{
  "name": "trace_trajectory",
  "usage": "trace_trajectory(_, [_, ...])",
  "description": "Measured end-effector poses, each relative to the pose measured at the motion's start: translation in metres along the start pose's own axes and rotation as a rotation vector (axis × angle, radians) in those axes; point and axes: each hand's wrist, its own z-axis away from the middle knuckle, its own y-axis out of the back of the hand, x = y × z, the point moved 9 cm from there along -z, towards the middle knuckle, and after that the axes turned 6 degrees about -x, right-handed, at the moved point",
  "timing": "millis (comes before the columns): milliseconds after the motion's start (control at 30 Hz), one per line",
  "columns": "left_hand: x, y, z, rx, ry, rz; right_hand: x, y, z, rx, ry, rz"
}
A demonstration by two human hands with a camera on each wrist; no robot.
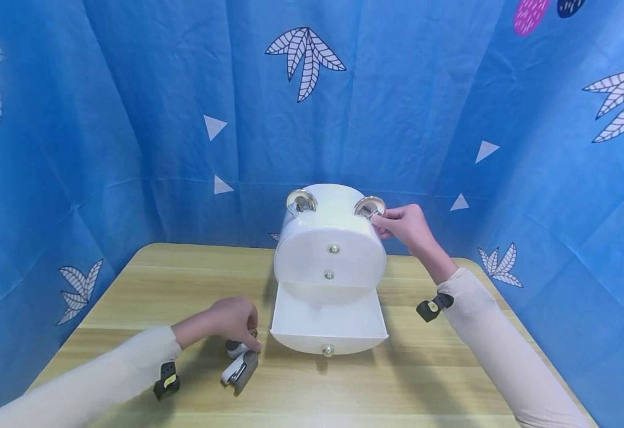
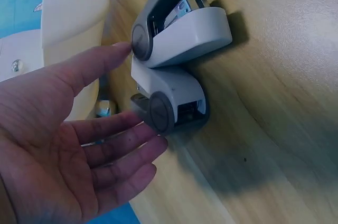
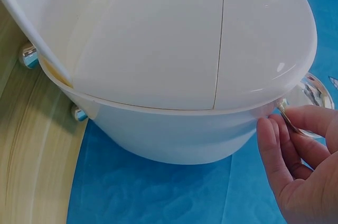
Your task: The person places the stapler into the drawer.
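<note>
Two small grey-and-white staplers, an upper one (image 2: 195,31) and a lower one (image 2: 171,94) in the left wrist view, lie against each other on the table. My left hand (image 1: 234,321) is at their ends. Its thumb touches the upper stapler's round hinge, and its loosely extended fingers reach the lower stapler's dark end. A white rounded drawer box (image 1: 330,255) stands ahead, its bottom drawer (image 1: 329,342) pulled out. My right hand (image 1: 405,226) pinches the rim of the right shiny round ornament (image 1: 369,207) on top of the box, between thumb and fingers.
A matching round ornament (image 1: 301,202) sits at the box's top left. Small shiny knobs (image 1: 334,249) mark the drawer fronts. The wooden table (image 1: 183,279) carries everything, with a blue patterned curtain (image 1: 312,137) behind and at both sides.
</note>
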Motion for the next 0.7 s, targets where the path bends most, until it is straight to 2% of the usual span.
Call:
trace_trajectory(367, [-0.003, 0.000, -0.007, 0.028, 0.066, -0.080, 0.002, 0.001, -0.001, 0.012, -0.007, 0.011])
trace_trajectory(700, [-0.014, 0.003, -0.008, 0.054, 0.065, -0.006, 0.002, 0.000, -0.002, 0.006, -0.004, 0.001])
